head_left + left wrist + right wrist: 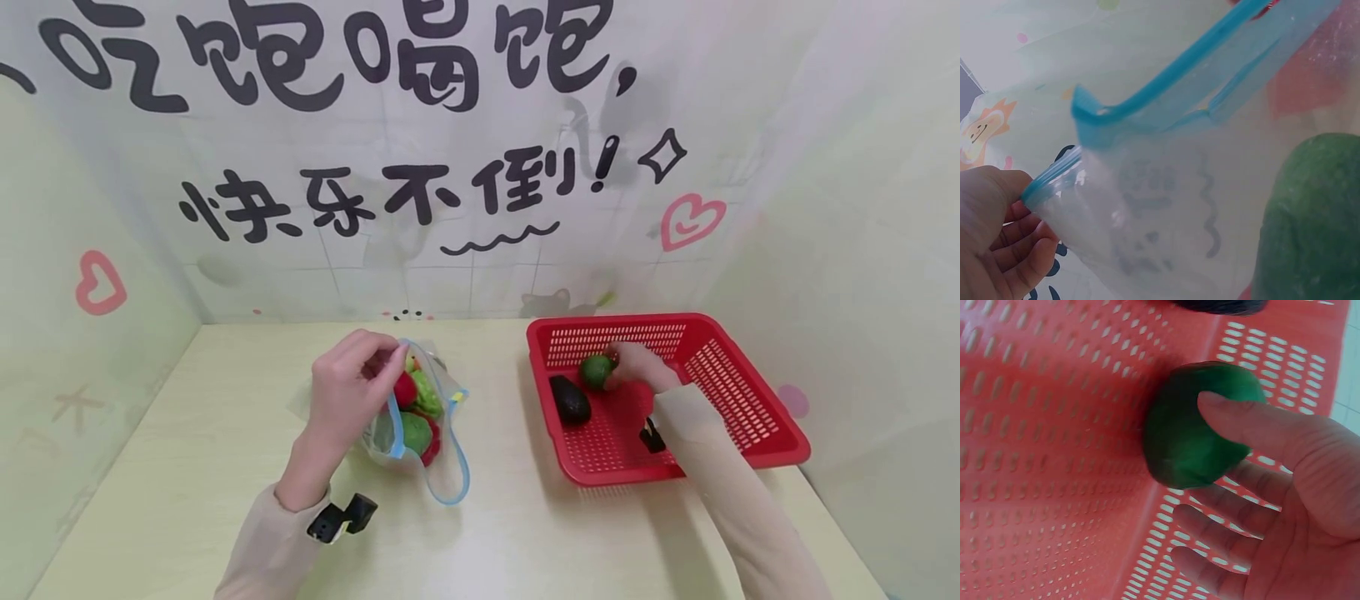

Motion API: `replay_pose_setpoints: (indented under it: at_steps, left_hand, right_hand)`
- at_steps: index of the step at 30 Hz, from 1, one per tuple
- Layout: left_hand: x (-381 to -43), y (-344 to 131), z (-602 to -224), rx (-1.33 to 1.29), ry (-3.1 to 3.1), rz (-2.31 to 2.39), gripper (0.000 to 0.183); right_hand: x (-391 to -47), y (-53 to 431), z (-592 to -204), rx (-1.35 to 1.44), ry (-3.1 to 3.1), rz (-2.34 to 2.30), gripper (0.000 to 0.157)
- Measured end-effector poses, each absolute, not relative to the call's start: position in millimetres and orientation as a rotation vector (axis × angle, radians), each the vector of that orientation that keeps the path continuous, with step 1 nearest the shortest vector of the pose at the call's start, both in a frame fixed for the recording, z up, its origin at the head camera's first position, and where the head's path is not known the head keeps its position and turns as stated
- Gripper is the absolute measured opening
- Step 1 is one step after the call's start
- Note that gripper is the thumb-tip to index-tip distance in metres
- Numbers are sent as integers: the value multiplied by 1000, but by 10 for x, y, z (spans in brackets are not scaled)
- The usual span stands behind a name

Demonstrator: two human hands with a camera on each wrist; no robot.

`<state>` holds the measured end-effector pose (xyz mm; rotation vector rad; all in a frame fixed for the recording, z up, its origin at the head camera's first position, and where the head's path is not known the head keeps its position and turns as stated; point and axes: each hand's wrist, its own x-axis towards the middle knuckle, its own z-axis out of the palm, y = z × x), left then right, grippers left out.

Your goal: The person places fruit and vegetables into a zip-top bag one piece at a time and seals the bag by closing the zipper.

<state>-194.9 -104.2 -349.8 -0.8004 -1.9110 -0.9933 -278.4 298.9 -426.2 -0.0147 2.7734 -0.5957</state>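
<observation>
My left hand pinches the edge of a clear plastic zip bag with a blue strip, its mouth gaping. Inside the bag are a rounded green item, something red and a light green piece. At the right, my right hand reaches into a red plastic basket. It holds a round green fruit, thumb on the near side and fingers partly hidden behind. Beside that fruit in the basket lies a dark, oblong fruit or vegetable.
Both the bag and the basket stand on a pale wooden table. A printed curtain with large black characters hangs behind it, with similar pale sheets at both sides. The basket has raised, slotted walls.
</observation>
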Motion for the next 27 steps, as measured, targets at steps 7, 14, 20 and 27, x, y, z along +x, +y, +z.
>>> replay_pose_setpoints:
  at_steps: [7,14,20,27]
  left_hand:
    - [-1949,-1050,-3510,-793,-1937,-982,12]
    - [-1949,-1054,-3514,-789,-1945,-977,11]
    - [-1946,-1049,-3510,-787,-1937,-977,11]
    - [-1944,-1041,-3506,-787,-1932,-988,12]
  right_hand:
    - [-2768,2973,-4268,20,2810,-608,45]
    - [-2739,2979,-4159,-25,2887,-596,44]
    - [-2619,2924,-3927,-82,2932,-638,43]
    - [-2365,2681,-3675,-177,2979,-793,49]
